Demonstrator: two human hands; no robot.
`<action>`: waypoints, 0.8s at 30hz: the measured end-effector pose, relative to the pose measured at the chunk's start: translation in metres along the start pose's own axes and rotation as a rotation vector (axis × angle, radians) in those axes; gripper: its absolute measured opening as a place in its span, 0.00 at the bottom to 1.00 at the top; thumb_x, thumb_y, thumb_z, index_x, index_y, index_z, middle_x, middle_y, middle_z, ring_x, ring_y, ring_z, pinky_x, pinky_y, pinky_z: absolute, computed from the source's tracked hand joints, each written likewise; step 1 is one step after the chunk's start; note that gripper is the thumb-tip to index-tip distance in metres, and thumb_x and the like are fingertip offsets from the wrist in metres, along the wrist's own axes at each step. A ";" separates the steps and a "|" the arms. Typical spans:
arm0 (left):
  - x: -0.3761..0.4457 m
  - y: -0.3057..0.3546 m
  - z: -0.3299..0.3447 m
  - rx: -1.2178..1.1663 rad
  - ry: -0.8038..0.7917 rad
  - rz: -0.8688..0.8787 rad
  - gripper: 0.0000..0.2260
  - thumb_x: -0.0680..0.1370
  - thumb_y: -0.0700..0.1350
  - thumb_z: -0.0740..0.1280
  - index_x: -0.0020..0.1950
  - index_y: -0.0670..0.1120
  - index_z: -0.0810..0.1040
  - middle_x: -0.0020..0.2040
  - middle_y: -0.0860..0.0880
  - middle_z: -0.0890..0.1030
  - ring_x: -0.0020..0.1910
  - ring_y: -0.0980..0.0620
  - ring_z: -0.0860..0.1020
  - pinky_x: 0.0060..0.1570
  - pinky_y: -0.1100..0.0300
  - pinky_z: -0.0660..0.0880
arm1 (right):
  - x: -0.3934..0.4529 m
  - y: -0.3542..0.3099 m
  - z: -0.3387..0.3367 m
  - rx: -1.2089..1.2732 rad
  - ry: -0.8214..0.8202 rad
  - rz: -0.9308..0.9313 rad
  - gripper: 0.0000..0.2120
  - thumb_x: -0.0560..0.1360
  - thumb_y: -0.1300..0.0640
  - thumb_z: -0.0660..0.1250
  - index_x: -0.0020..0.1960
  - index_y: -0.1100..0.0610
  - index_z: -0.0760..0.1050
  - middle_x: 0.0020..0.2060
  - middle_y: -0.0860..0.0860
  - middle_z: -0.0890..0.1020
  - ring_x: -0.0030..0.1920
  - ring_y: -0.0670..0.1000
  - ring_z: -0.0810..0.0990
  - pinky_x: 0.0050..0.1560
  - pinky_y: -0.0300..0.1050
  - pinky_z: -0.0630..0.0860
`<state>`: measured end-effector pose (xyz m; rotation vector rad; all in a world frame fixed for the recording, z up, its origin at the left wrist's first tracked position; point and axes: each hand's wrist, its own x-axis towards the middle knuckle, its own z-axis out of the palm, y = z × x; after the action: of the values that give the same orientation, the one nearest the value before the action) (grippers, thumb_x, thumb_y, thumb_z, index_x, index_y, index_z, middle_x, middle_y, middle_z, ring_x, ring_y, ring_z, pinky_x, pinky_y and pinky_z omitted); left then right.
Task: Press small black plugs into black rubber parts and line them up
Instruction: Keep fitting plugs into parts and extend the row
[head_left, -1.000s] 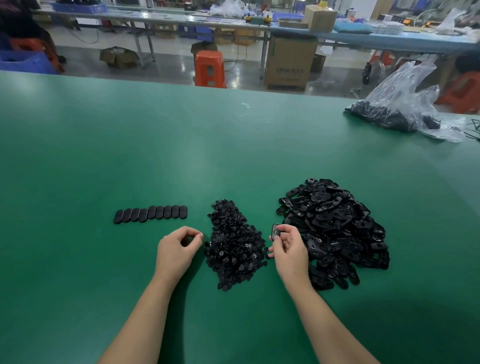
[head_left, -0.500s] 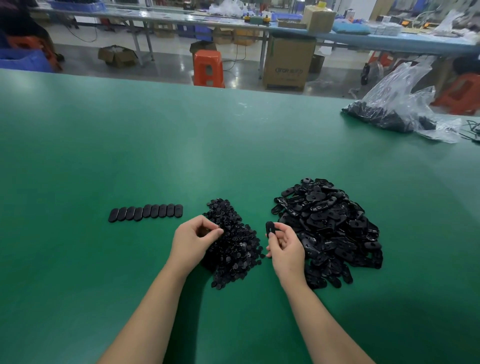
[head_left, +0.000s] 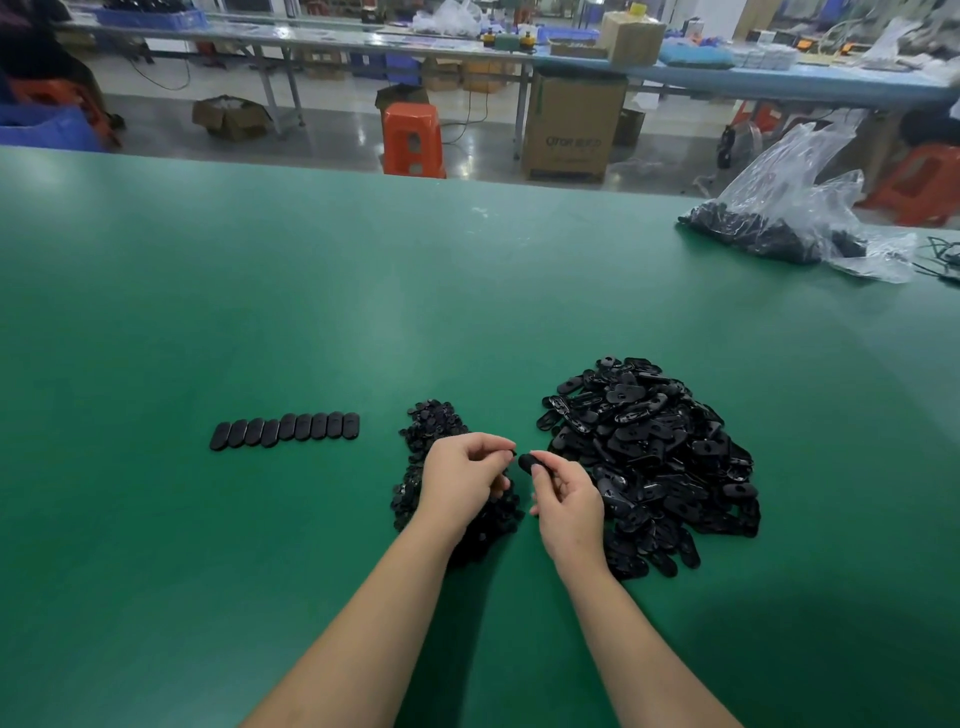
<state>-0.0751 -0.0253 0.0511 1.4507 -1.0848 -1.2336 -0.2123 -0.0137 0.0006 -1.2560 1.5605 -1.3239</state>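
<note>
A row of several finished black oval rubber parts (head_left: 284, 429) lies on the green table (head_left: 260, 291) at the left. A heap of small black plugs (head_left: 434, 426) sits in the middle, partly hidden under my left hand (head_left: 462, 480). To the right is a big heap of black rubber parts (head_left: 660, 457). My right hand (head_left: 569, 501) pinches one black rubber part (head_left: 529, 461) between thumb and fingers. The left hand's fingertips pinch a tiny black plug (head_left: 512, 452) right next to that part.
A clear plastic bag (head_left: 795, 208) holding more black parts lies at the far right of the table, with black cables beside it. Beyond the table's far edge stand an orange stool (head_left: 413, 137), a cardboard box (head_left: 571, 124) and another long bench.
My left hand has moved right from beside the plug heap, over it, up to the right hand. The right hand has kept hold of the rubber part.
</note>
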 end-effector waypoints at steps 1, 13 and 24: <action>0.000 -0.001 0.003 -0.017 -0.004 -0.019 0.06 0.76 0.35 0.72 0.44 0.45 0.86 0.34 0.47 0.84 0.28 0.53 0.78 0.30 0.61 0.76 | 0.001 0.001 0.000 -0.005 -0.002 -0.013 0.11 0.81 0.63 0.67 0.53 0.47 0.81 0.47 0.55 0.81 0.36 0.47 0.81 0.37 0.38 0.79; 0.002 -0.006 0.018 0.077 0.003 -0.047 0.04 0.74 0.37 0.74 0.41 0.45 0.83 0.31 0.48 0.79 0.27 0.52 0.76 0.30 0.58 0.76 | -0.001 0.002 0.001 0.035 -0.024 0.059 0.09 0.82 0.63 0.63 0.52 0.50 0.78 0.42 0.50 0.86 0.40 0.52 0.86 0.41 0.45 0.82; 0.001 -0.002 0.026 0.432 0.041 0.112 0.07 0.74 0.39 0.71 0.40 0.51 0.83 0.35 0.55 0.82 0.32 0.62 0.76 0.36 0.67 0.72 | -0.001 0.002 0.001 -0.054 -0.082 0.099 0.17 0.80 0.66 0.61 0.62 0.52 0.80 0.53 0.49 0.86 0.52 0.56 0.84 0.59 0.60 0.79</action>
<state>-0.1003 -0.0281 0.0465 1.6976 -1.4454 -0.9206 -0.2114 -0.0134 -0.0018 -1.2341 1.5888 -1.1607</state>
